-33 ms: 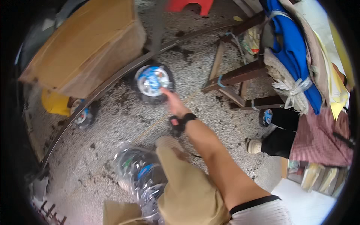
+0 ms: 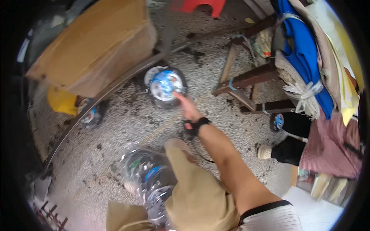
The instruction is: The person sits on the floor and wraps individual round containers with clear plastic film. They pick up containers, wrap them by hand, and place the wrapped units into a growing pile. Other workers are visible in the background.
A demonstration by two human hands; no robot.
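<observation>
My right hand (image 2: 187, 107) reaches forward and grips the lower right edge of a small wheel (image 2: 165, 84) with a black tyre, a pale spoked hub and a blue label. One digit lies over the hub face; the others are mostly hidden and blurred. Behind this wheel, at its upper left, part of a second wheel (image 2: 149, 76) shows. Close to my knee lies a clear plastic bag (image 2: 144, 169) with dark wheel-like things inside, bearing blue and green labels. My left hand is out of sight.
A big cardboard box (image 2: 96, 42) stands far left, beside a curved metal bar (image 2: 115, 82). Another wheel (image 2: 91, 118) lies near a yellow object (image 2: 61, 101). At right are a wooden frame (image 2: 250, 77) hung with cloths and a person's legs (image 2: 291, 146). A red stool (image 2: 206, 5) stands far off.
The gripped wheel has shifted slightly to the right with my right hand, uncovering part of the wheel behind it. The whole view has also moved a little.
</observation>
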